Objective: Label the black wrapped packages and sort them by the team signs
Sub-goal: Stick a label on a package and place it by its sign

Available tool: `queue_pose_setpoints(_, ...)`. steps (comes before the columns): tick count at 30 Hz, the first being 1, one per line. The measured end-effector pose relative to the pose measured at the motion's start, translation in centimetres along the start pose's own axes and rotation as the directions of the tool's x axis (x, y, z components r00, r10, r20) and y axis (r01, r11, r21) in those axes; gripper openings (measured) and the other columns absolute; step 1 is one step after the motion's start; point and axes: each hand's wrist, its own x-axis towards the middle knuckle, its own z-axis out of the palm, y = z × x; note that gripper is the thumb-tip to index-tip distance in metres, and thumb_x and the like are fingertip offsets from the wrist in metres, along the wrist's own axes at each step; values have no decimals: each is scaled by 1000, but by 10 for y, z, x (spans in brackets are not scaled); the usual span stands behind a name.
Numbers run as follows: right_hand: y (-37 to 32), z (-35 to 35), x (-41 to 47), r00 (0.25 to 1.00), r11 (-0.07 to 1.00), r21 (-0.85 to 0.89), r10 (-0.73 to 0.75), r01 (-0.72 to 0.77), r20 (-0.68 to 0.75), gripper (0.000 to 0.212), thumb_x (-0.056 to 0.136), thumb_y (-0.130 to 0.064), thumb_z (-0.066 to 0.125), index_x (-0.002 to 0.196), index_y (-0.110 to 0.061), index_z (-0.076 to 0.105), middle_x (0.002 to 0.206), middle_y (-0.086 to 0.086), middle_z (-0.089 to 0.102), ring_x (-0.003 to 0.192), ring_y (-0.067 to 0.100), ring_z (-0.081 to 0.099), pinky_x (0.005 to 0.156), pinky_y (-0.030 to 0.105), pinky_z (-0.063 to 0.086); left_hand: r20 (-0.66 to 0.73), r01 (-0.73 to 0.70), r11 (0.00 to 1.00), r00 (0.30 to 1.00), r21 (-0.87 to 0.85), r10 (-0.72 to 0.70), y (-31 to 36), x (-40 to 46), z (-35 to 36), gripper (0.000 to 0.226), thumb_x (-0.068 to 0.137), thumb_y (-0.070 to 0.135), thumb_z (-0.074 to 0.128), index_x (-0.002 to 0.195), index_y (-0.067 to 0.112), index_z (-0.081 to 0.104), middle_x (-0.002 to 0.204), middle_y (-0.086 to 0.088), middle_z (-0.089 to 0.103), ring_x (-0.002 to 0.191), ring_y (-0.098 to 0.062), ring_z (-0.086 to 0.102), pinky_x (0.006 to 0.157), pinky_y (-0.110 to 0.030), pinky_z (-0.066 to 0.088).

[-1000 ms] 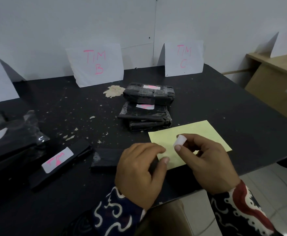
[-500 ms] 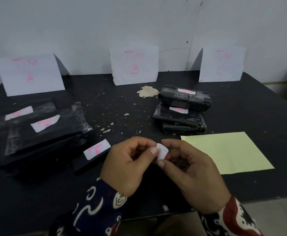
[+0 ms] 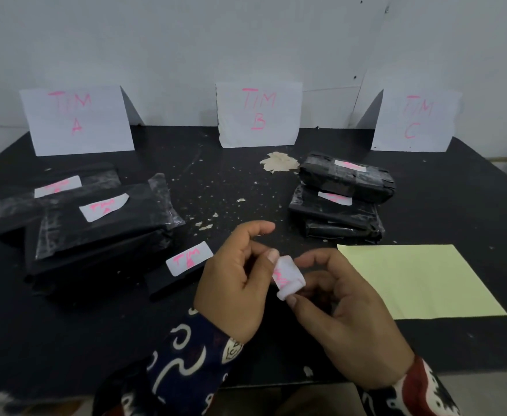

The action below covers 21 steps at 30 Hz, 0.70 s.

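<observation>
Far left, labelled black packages (image 3: 96, 223) piled before the Tim A sign (image 3: 76, 120). One slim labelled package (image 3: 177, 273) lies just left of the left hand (image 3: 234, 283). Both hands pinch a curled white label (image 3: 286, 277), the right hand (image 3: 345, 313) from below. Right: another stack (image 3: 341, 202), then yellow paper (image 3: 417, 280).

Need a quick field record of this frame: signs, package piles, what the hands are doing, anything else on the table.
signs: TIM A sign, TIM B sign, TIM C sign, standing along the wall
left pile: labelled black packages before TIM A
right pile: stacked black packages between B and C
held: white label, curled, pink writing
left hand: pinches label
right hand: pinches label
other: yellow sheet, flat, right side
table: black, pale flakes mid-surface
</observation>
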Motion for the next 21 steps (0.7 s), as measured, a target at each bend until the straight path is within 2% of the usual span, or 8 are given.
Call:
queue_pose_setpoints(3,2,2,-1,1000,999,-36,-15,14,-23,35,84,-12,72,103,-30,49,87,-6,73,76,13,68,69,35,54,6,-44,999,999,28,44,1,-1,2,34,92,18,59,123,30,54,79,7,69,76,-12,68,73,-27,53)
queue_pose_setpoints(7,5,1,0,974,960,-198,-215,198,-66,25,82,-14,72,99,-27,60,100,-7,67,91,15,67,74,28,54,33,-62,997,998,42,61,5,1,2,39,92,14,62,126,30,51,76,8,70,73,-10,68,70,-20,52)
queue_pose_setpoints(9,6,0,1,952,922,-271,-300,275,-54,23,82,-15,71,102,-25,66,109,-9,62,102,13,63,81,23,53,73,-62,998,996,31,60,5,3,1,43,92,17,62,130,31,48,76,8,71,75,-10,69,74,-26,54)
queue_pose_setpoints(12,6,-2,2,938,916,-254,-338,309,-78,23,85,-22,70,108,-20,70,112,-9,62,105,8,63,85,17,51,73,-53,998,996,-24,55,5,4,2,47,92,28,61,135,31,43,82,8,73,79,-12,70,78,-33,56)
queue_pose_setpoints(15,4,-3,2,921,910,-280,-358,307,-153,29,80,-15,74,108,-19,71,109,-8,65,102,0,62,80,6,46,2,17,996,1000,-88,-17,5,3,5,52,86,39,59,136,32,44,98,10,73,88,-6,70,80,-25,55)
queue_pose_setpoints(17,4,-3,1,912,905,-306,-362,294,-192,35,77,-15,75,111,-18,70,110,-8,64,101,-1,61,80,5,45,-5,81,990,997,-116,-82,7,2,6,53,82,46,62,132,33,47,102,9,72,91,-3,69,78,-20,54)
queue_pose_setpoints(19,5,-3,1,920,915,-299,-338,271,-201,43,75,-18,76,118,-19,68,114,-10,61,96,4,62,77,7,47,47,161,975,987,-152,-155,9,2,6,54,81,55,66,126,29,52,96,6,73,85,-9,71,72,-27,57)
queue_pose_setpoints(21,7,-1,1,926,920,-295,-321,256,-197,51,74,-21,77,123,-20,65,118,-12,58,93,8,62,75,10,49,109,255,946,965,-200,-237,14,3,6,54,73,55,66,116,24,59,85,0,75,70,-16,72,61,-31,57)
